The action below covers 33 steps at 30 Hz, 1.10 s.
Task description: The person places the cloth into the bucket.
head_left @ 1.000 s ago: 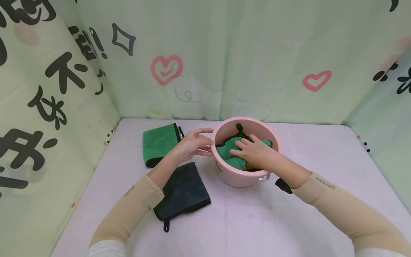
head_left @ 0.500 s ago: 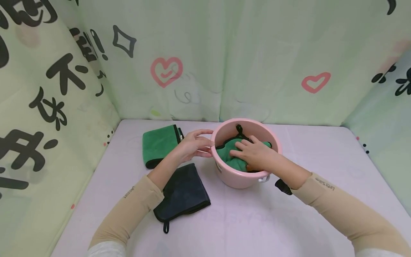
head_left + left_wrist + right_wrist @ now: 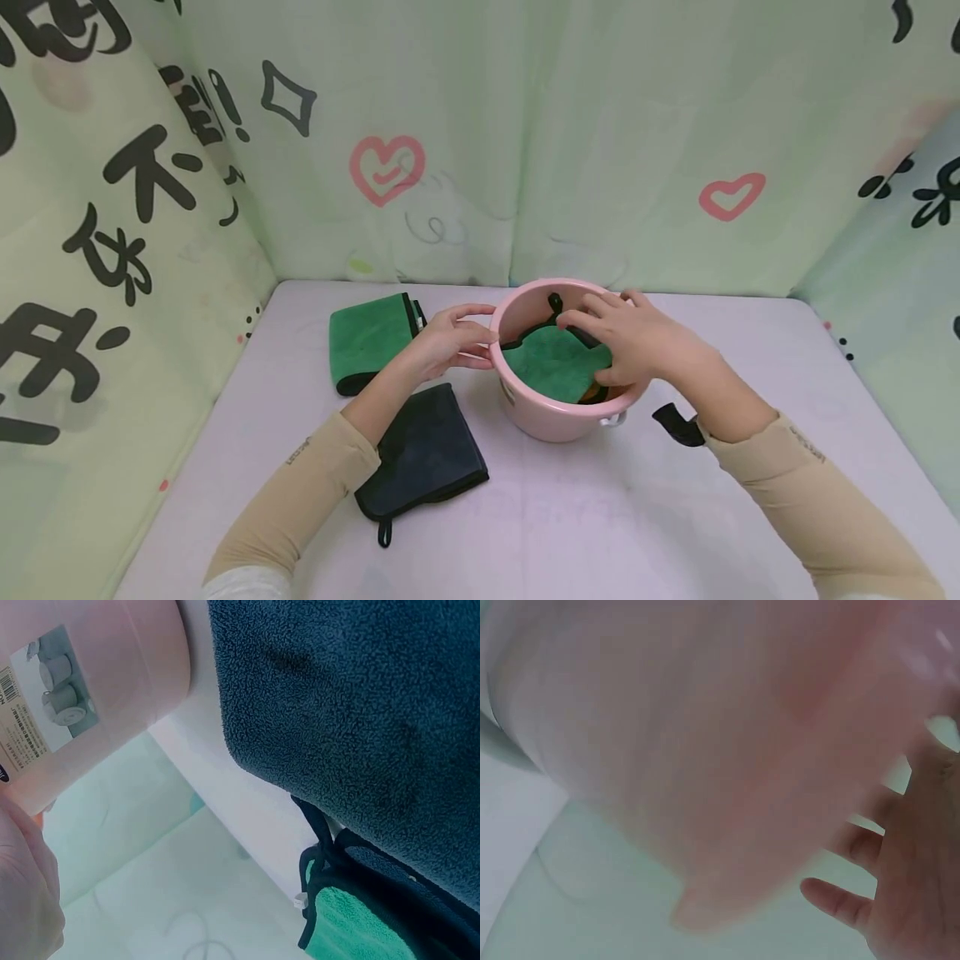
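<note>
Head feed: I have the pink bucket (image 3: 551, 423) between the two sets of fingers, standing upright on the bench (image 3: 585, 533).

Left hand (image 3: 450, 340): fingers spread a little apart, tips at the outside of the rim and apparently touching it. I see no pinch.

Right hand (image 3: 637, 342): fingers spread and arched over the opposite rim, some reaching above the bucket's mouth. The right wrist view also shows gaps between them and nothing held. I cannot tell whether the thumb touches the cloth below.

Green cloth (image 3: 555, 362): inside the bucket, below and between the fingers of both hands, lying fairly flat with a dark edge. Its black loop (image 3: 555, 304) stands up the far inner wall. A brown patch shows beside the cloth, near the right thumb; too small to identify.

Progress, my judgement: placing this cloth in the bucket looks done, since neither hand grips it. Left over: both hands are at the bucket, so settling the cloth may be unfinished. Two pieces lie outside, unheld: a folded green towel (image 3: 371, 337) left of the left fingers, and a dark blue cloth (image 3: 423, 454) nearer me than those fingers.
</note>
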Tool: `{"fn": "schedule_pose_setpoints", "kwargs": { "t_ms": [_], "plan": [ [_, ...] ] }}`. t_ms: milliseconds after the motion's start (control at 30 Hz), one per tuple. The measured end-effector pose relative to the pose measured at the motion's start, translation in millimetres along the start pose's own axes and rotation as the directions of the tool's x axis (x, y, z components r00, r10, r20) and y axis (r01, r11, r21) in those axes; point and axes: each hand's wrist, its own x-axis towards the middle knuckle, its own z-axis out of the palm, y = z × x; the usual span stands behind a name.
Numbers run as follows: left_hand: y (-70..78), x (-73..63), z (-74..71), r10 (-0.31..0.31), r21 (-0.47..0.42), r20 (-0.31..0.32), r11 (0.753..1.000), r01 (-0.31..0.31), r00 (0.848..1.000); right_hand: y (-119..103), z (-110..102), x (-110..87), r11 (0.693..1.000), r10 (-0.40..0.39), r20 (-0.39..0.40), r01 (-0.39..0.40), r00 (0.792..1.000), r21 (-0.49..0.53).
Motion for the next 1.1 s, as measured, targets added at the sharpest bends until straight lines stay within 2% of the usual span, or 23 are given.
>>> {"fn": "schedule_pose_setpoints", "kwargs": {
  "t_ms": [100, 167, 300, 400, 533, 667, 800, 867, 933, 1033, 1100],
  "plan": [
    [0.2, -0.4, -0.6, 0.001, 0.005, -0.002, 1.000, -0.001, 1.000, 9.3, -11.8, -8.8, 0.992, 0.064, -0.011, -0.063, 0.998, 0.106],
    [0.3, -0.9, -0.8, 0.002, 0.007, -0.006, 1.000, -0.002, 1.000, 16.7, -15.9, -13.8, 0.976, 0.095, -0.031, -0.087, 0.995, 0.199],
    [0.1, -1.0, -0.8, -0.004, 0.006, -0.009, 1.000, 0.005, 1.000, 32.2, -14.9, -21.4, 0.913, 0.172, -0.092, -0.124, 0.981, 0.389],
    [-0.1, -0.3, -0.3, -0.007, 0.002, -0.009, 1.000, 0.007, 1.000, 42.0, -10.1, -27.2, 0.838, 0.280, -0.114, -0.185, 0.953, 0.513],
    [-0.3, 0.0, 0.1, -0.006, 0.005, -0.015, 1.000, 0.006, 1.000, 51.2, -1.1, -35.9, 0.736, 0.435, -0.114, -0.280, 0.893, 0.616],
    [-0.5, -0.1, 0.2, -0.011, 0.003, -0.015, 1.000, 0.011, 1.000, 57.2, 12.0, -45.8, 0.628, 0.524, -0.085, -0.317, 0.848, 0.710],
    [-0.2, -0.2, 0.7, -0.018, -0.010, -0.011, 1.000, 0.018, 1.000, 60.5, 26.2, -54.4, 0.492, 0.547, -0.022, -0.301, 0.837, 0.817],
    [0.2, -0.5, 1.1, -0.021, -0.013, -0.013, 1.000, 0.021, 1.000, 61.1, 32.5, -57.3, 0.425, 0.542, 0.014, -0.288, 0.840, 0.858],
    [0.4, -0.5, 1.5, -0.021, -0.012, -0.015, 1.000, 0.021, 1.000, 60.9, 37.9, -59.4, 0.370, 0.535, 0.046, -0.283, 0.844, 0.885],
    [0.9, -0.6, 2.3, -0.020, -0.007, -0.018, 1.000, 0.020, 1.000, 58.3, 43.7, -60.6, 0.306, 0.531, 0.079, -0.278, 0.844, 0.910],
    [1.4, -0.8, 2.9, -0.020, -0.005, -0.017, 1.000, 0.020, 1.000, 55.9, 46.1, -61.1, 0.281, 0.532, 0.092, -0.278, 0.842, 0.919]
  ]
}}
